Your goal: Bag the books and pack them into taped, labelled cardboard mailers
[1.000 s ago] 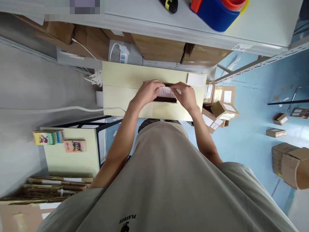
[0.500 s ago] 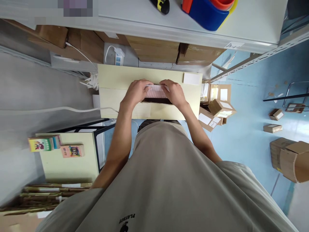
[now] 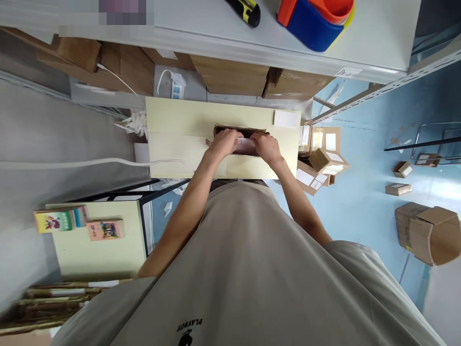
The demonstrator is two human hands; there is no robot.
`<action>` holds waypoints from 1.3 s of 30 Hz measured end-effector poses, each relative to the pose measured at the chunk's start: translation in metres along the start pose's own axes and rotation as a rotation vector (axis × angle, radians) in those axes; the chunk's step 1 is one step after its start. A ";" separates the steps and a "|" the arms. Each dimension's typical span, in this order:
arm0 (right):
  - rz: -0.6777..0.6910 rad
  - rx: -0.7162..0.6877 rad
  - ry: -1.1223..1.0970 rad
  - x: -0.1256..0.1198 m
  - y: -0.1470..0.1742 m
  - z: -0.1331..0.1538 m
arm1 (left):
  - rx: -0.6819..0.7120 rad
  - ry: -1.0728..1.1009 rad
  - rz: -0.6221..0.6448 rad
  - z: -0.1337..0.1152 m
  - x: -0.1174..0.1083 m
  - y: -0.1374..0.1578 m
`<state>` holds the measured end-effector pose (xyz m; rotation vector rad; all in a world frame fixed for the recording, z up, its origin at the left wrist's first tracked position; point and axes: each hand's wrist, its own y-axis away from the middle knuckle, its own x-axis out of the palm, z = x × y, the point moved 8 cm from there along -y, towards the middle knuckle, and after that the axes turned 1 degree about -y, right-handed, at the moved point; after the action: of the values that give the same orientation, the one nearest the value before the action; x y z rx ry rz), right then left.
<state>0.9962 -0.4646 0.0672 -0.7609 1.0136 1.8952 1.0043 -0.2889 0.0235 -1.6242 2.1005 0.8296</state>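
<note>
Both hands, left hand (image 3: 224, 143) and right hand (image 3: 266, 145), press a white packet (image 3: 245, 144) into an open cardboard box (image 3: 239, 130) on the bench (image 3: 173, 125), fingers curled around the packet.

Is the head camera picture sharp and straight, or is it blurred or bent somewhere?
Head view: hands and box fairly sharp; shelf edge bends from wide-angle distortion; pixelated patch top left; lighting even, shadows soft.

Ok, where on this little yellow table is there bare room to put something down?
The pale yellow table is bare left of the cardboard box, out to the left edge, and along the far edge up to the white card. It is crowded at the middle: the left hand and right hand are both on the box.
</note>
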 end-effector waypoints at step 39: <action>-0.395 0.086 -0.386 0.023 0.023 -0.066 | -0.272 0.073 -0.289 0.085 -0.035 0.061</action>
<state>0.9730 -0.5202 0.0245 -0.4766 0.6429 1.5643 0.9491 -0.1975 -0.0061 -2.0662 1.7960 1.0019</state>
